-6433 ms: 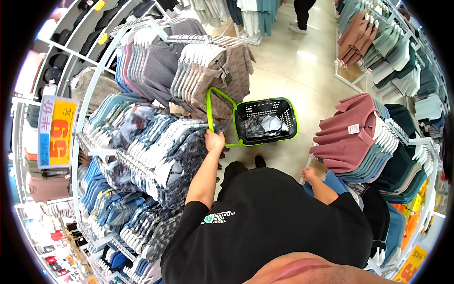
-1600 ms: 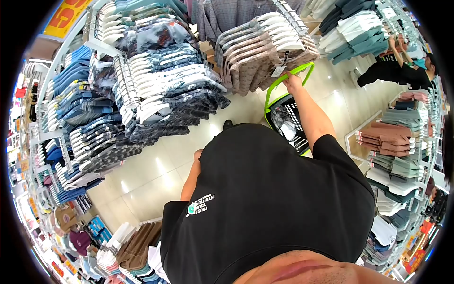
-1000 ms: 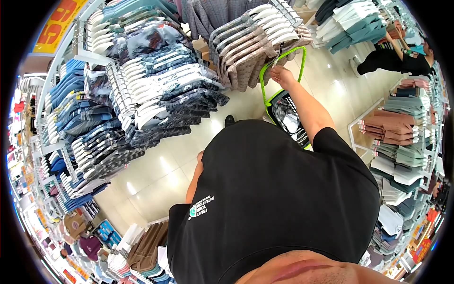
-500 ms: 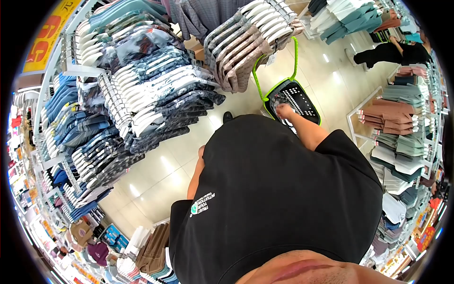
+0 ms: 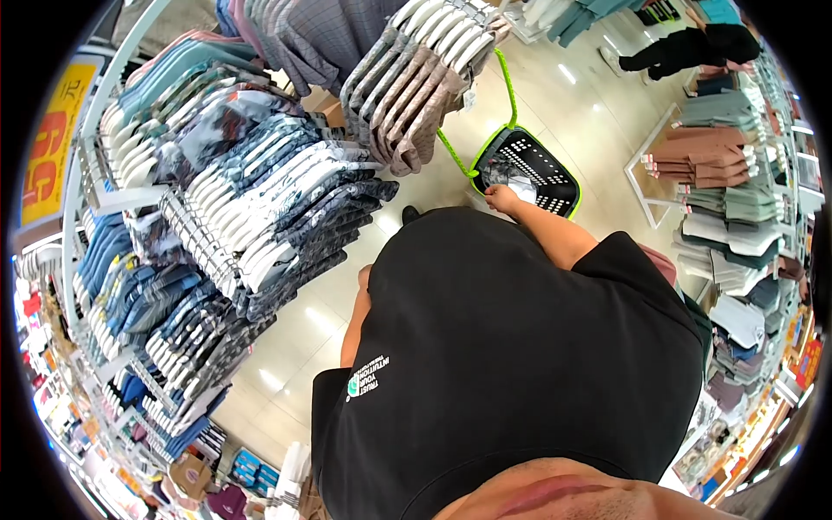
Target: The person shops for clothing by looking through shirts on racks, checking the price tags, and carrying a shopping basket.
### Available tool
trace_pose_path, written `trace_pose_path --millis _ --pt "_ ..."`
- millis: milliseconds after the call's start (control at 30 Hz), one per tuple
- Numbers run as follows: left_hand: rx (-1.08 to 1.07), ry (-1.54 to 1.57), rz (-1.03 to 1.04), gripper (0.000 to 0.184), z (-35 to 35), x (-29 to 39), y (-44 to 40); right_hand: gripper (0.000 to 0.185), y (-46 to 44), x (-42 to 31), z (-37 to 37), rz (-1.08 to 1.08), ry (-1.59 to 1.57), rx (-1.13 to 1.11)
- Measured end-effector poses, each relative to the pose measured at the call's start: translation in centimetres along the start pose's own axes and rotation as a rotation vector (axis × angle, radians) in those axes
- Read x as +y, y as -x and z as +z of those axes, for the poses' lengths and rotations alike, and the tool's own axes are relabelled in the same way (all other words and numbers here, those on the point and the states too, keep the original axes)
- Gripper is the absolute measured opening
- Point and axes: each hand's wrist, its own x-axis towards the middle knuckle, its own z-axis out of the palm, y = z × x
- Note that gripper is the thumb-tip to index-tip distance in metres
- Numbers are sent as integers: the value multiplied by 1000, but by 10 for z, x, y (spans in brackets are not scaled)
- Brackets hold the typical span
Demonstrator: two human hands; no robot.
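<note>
My right hand is closed with nothing visible in it, in front of the near left rim of the black basket. The basket has a green rim and holds dark patterned and white items. Its green handle stands raised, away from my hand, beside hanging brown patterned shirts. My left hand is low at my left side, partly behind my black shirt, its fingers hidden. Blue and white patterned shirts hang to its left.
A yellow price sign is at the left edge. A person in black stands at the upper right. Brown garments hang on the right rack, whose white base frame reaches the tiled floor.
My left hand held the basket handle at first; later my right hand was at it. My right hand has since let go and come down nearer my body. The view has turned.
</note>
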Motion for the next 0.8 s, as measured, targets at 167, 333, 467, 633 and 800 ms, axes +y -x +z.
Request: trace_pose_path --millis 167,333,467,633,800 --pt "-59 54 -72 39 -23 2 5 30 2 -16 15 -102 168 52" --pt "-116 93 -134 38 -42 6 3 31 40 -33 23 49 17 8" --pt "-152 125 -189 38 -53 11 0 32 57 -9 32 26 132 96" --pt "-188 175 -255 38 -64 29 -10 34 90 4 37 140 115 165" --pt "-207 195 -306 37 -90 68 -20 32 107 22 49 272 -56 127"
